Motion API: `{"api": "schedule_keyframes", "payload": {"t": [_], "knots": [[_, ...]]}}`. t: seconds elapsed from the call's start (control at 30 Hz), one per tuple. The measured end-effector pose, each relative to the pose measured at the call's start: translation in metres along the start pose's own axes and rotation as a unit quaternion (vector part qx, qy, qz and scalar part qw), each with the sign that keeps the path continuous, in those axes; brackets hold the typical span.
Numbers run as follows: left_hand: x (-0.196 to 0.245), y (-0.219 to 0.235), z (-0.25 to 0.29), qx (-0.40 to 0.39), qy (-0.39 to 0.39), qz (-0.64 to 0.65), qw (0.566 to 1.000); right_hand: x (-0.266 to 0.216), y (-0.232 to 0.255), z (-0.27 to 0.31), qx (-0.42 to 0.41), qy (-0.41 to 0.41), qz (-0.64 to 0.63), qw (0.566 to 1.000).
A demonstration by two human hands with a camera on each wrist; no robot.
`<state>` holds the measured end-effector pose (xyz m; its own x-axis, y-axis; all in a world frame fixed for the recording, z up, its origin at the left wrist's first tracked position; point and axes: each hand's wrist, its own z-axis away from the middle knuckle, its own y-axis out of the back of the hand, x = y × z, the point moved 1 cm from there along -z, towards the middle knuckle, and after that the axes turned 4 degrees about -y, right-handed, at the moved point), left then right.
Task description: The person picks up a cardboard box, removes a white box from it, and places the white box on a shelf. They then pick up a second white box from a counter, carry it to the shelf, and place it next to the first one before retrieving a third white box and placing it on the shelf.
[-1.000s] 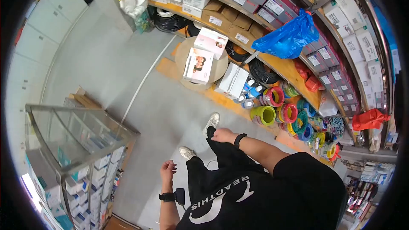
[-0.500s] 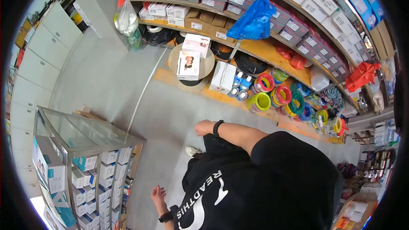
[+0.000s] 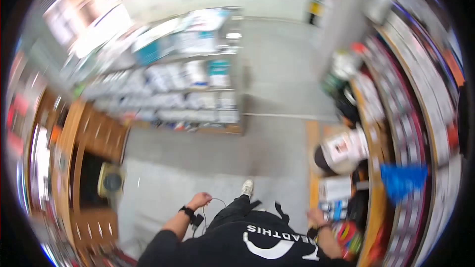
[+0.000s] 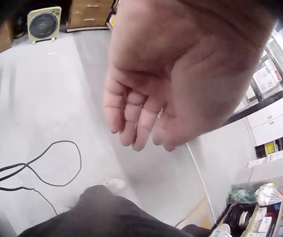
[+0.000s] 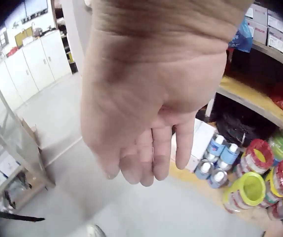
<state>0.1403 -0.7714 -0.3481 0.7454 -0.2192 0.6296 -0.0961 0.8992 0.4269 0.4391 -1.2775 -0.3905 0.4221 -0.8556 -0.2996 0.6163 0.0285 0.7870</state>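
Left hand point(image 4: 168, 74): hangs loosely curled, fingers close together
Right hand point(image 5: 149, 108): hangs relaxed, little finger slightly apart
Black cable point(image 4: 28, 164): loops near left hand
Blue bottles point(image 5: 215, 146): near right hand

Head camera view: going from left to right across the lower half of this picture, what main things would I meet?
Fan → person's left hand → white shoe → person's right hand → blue plastic bag.
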Motion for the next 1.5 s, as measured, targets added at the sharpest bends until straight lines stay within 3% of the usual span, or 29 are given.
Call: {"api": "schedule_keyframes", "payload": {"t": [0.03,0.07,0.13,0.2,0.23,0.27,0.33,0.37,0.53,0.57,0.6,0.67,0.7,0.77,0.93,1.07,1.13,1.2,1.33,1.37,1.43,1.5], "knots": [[0.012,-0.001,0.018,0.020,0.004,0.001,1.000,0.038,-0.031,0.003,-0.095,0.000,0.058,0.994],[0.023,-0.001,0.036,0.030,0.006,-0.008,0.999,0.023,-0.017,0.025,-0.128,-0.109,0.048,0.985],[0.011,0.001,0.051,0.067,0.017,0.031,0.997,0.010,-0.018,0.018,-0.167,-0.075,0.077,0.980],[-0.007,0.004,0.069,0.088,0.007,0.052,0.995,0.028,-0.051,0.044,-0.216,-0.070,0.080,0.971],[-0.018,0.007,0.077,0.101,0.036,0.103,0.989,0.094,-0.120,0.007,-0.182,0.094,0.110,0.973],[-0.031,0.006,0.084,0.111,0.064,0.154,0.980,0.074,-0.105,0.001,-0.181,0.094,0.118,0.972],[-0.066,0.006,0.091,0.117,0.098,0.194,0.969,0.014,-0.068,-0.011,-0.157,-0.045,0.077,0.984],[-0.084,0.004,0.093,0.126,0.136,0.226,0.956,-0.009,-0.052,-0.021,-0.150,-0.059,0.072,0.984],[-0.145,0.026,0.094,0.142,0.157,0.291,0.933,-0.145,0.035,-0.083,-0.098,0.025,0.022,0.995],[-0.154,0.039,0.091,0.157,0.161,0.290,0.930,-0.173,0.046,-0.098,-0.074,-0.033,-0.049,0.996],[-0.164,0.055,0.089,0.172,0.164,0.288,0.928,-0.198,0.050,-0.116,-0.071,-0.023,-0.046,0.996],[-0.189,0.087,0.090,0.192,0.165,0.293,0.922,-0.246,0.050,-0.133,-0.093,-0.048,0.038,0.994],[-0.204,0.101,0.091,0.226,0.171,0.303,0.910,-0.274,0.053,-0.145,-0.108,0.006,0.100,0.989],[-0.230,0.128,0.099,0.255,0.179,0.309,0.899,-0.338,0.049,-0.163,-0.130,0.008,0.085,0.988],[-0.281,0.172,0.116,0.347,0.207,0.331,0.853,-0.497,0.045,-0.190,-0.105,0.109,0.106,0.983],[-0.297,0.192,0.118,0.335,0.192,0.372,0.844,-0.581,0.044,-0.209,-0.160,0.176,0.146,0.960],[-0.285,0.208,0.120,0.294,0.219,0.459,0.809,-0.602,0.037,-0.234,-0.186,0.191,0.181,0.947],[-0.281,0.249,0.111,0.284,0.214,0.458,0.815,-0.625,0.030,-0.259,-0.213,0.204,0.213,0.931],[-0.297,0.341,0.067,0.371,0.154,0.512,0.759,-0.700,0.033,-0.293,-0.215,0.251,0.299,0.895],[-0.296,0.364,0.057,0.375,0.158,0.513,0.756,-0.725,0.033,-0.304,-0.189,0.285,0.338,0.877],[-0.286,0.418,0.042,0.398,0.093,0.513,0.755,-0.783,0.036,-0.321,-0.184,0.315,0.353,0.862],[-0.275,0.471,0.027,0.391,0.094,0.499,0.768,-0.854,0.044,-0.335,-0.173,0.342,0.365,0.849]]}}
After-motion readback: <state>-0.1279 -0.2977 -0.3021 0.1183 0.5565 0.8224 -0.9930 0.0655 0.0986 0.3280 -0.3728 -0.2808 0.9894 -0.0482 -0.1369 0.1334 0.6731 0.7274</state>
